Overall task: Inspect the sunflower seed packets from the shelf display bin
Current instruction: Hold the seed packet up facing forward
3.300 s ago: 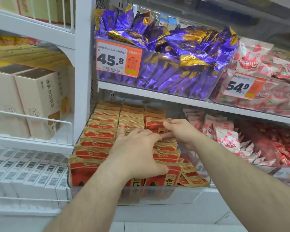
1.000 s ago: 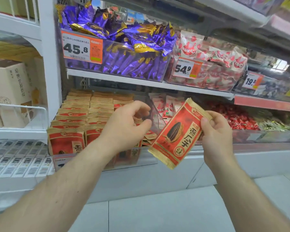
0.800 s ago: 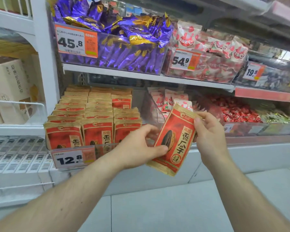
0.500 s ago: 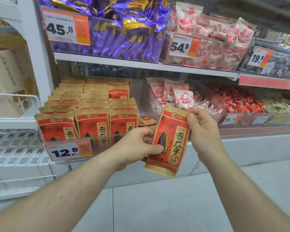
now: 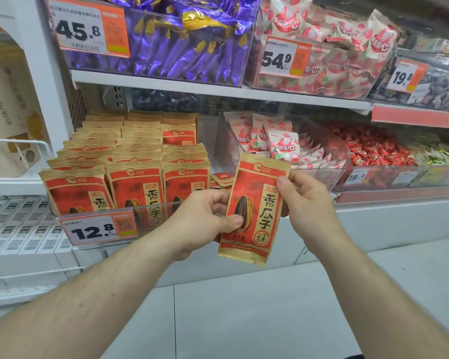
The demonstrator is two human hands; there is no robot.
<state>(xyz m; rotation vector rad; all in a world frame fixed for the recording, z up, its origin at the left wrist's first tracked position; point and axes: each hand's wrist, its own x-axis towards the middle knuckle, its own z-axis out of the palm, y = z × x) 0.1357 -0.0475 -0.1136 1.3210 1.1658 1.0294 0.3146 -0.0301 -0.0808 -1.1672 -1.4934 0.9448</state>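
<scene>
From the head view, a clear display bin (image 5: 151, 207) is sitting at the left end of the lower shelf (image 5: 399, 195), holding upright rows of red and tan sunflower seed packets (image 5: 134, 182) behind a 12.8 price tag (image 5: 99, 229) on its front wall. Just to its right, another clear bin (image 5: 322, 174) is carrying white and red snack bags, with red wrapped candies (image 5: 373, 151) further right. On the upper shelf (image 5: 218, 90), purple and gold packs (image 5: 179, 47) are filling a bin tagged 45.8. Nothing is standing between the camera and the hands.

One sunflower seed packet (image 5: 254, 211) is being held upright in front of the bin's right front corner, clear of the shelf. The left hand (image 5: 205, 221) is pinching its left edge, thumb lying on the printed seed and fingers curled behind. The right hand (image 5: 306, 203) is gripping the right edge near the top, thumb on the front. Both forearms are reaching forward from the bottom of the view.
</scene>
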